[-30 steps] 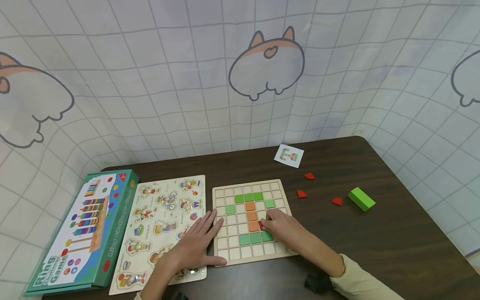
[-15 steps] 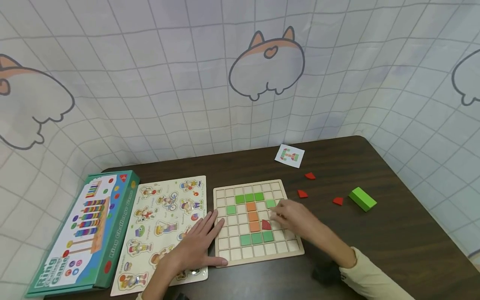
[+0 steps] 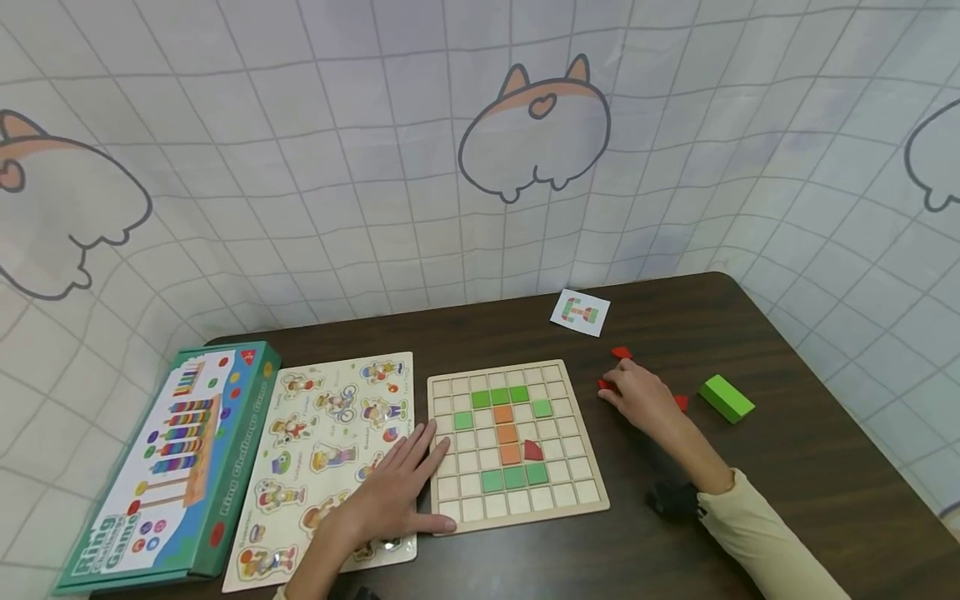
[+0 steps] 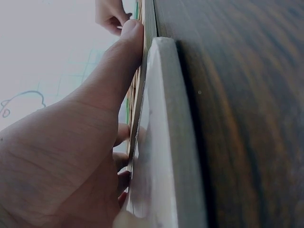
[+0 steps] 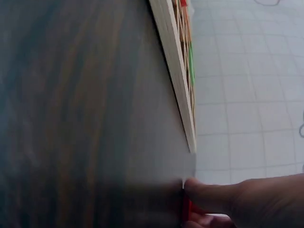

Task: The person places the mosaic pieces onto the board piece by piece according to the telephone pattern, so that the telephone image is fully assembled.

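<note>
My left hand (image 3: pixel 393 487) lies spread, its fingers and thumb on the left edge of the wooden grid board (image 3: pixel 517 522), its palm over the picture puzzle board (image 3: pixel 318 417). The grid board holds green and orange square tiles and one red quarter-circle tile (image 3: pixel 533 451), which sits slightly askew. Right of the board, my right hand (image 3: pixel 643 398) pinches another red quarter-circle tile (image 5: pixel 186 206) between thumb and fingers, at the tabletop. Two more red tiles lie close by, a far tile (image 3: pixel 622 352) and a right tile (image 3: pixel 681 402) partly behind the hand.
A lime green block (image 3: pixel 726 398) stands right of the red tiles. Toward the back edge lies a white pattern card (image 3: pixel 581 312). The Ring Challenge Game box (image 3: pixel 168 467) takes up the left end of the dark table (image 3: pixel 795 467). A grid-patterned curtain (image 3: pixel 360 167) hangs behind.
My right hand let go of the red tile on the grid board, moved right and took hold of another red tile on the table. The left hand stays in place.
</note>
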Demonstrator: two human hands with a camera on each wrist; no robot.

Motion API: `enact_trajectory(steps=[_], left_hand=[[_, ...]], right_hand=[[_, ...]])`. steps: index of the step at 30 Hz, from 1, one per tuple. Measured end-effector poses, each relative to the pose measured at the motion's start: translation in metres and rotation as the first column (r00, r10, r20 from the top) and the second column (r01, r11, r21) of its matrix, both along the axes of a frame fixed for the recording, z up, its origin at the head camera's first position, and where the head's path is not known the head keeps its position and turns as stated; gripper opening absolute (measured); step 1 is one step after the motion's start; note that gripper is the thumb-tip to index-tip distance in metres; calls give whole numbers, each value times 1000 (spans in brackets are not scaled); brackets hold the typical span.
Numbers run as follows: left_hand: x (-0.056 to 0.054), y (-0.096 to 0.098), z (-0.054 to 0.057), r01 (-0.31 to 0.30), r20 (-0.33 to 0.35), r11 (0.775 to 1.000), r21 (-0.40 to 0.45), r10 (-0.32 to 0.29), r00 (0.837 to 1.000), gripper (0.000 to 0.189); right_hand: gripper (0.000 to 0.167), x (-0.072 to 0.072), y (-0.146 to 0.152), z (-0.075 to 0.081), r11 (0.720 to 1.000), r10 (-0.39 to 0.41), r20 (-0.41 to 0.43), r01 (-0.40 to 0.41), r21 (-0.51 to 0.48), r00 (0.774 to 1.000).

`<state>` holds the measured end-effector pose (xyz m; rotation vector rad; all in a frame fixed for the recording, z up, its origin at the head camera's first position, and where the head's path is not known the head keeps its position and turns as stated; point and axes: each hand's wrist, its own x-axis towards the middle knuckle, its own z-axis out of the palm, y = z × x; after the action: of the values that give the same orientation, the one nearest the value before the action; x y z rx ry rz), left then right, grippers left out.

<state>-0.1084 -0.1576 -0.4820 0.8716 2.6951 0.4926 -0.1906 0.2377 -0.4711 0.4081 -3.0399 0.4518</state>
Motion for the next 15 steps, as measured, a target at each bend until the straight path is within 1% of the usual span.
enact_trajectory(steps=[3, 5, 6, 8, 10, 13, 15], left_hand=[[0, 0, -2, -8, 1, 1000, -2, 8, 1000, 104], [0, 0, -2, -12, 4, 1000, -6, 12, 1000, 104], [0, 0, -2, -14, 6, 1000, -8, 14, 1000, 104], [0, 0, -1, -15, 9, 1000, -11, 15, 1000, 104], [0, 1, 0, -14, 10, 1000, -12, 15, 1000, 104], [0, 1, 0, -14, 8, 1000, -12, 14, 1000, 104], [0, 1, 1, -14, 5, 1000, -11, 14, 1000, 104]], right_hand=[[24, -1, 0, 0, 999, 1, 10, 0, -39, 1000], [19, -1, -1, 2, 996, 12, -3, -13, -83, 1000], [18, 0, -3, 4, 993, 25, -13, -26, -116, 1000], [16, 3, -9, 8, 977, 81, -42, -88, -194, 996], [15, 7, -19, 13, 944, 177, -78, -191, -269, 981], [12, 16, -36, 19, 875, 339, -113, -357, -327, 934], [10, 20, -47, 21, 837, 416, -113, -428, -339, 902]])
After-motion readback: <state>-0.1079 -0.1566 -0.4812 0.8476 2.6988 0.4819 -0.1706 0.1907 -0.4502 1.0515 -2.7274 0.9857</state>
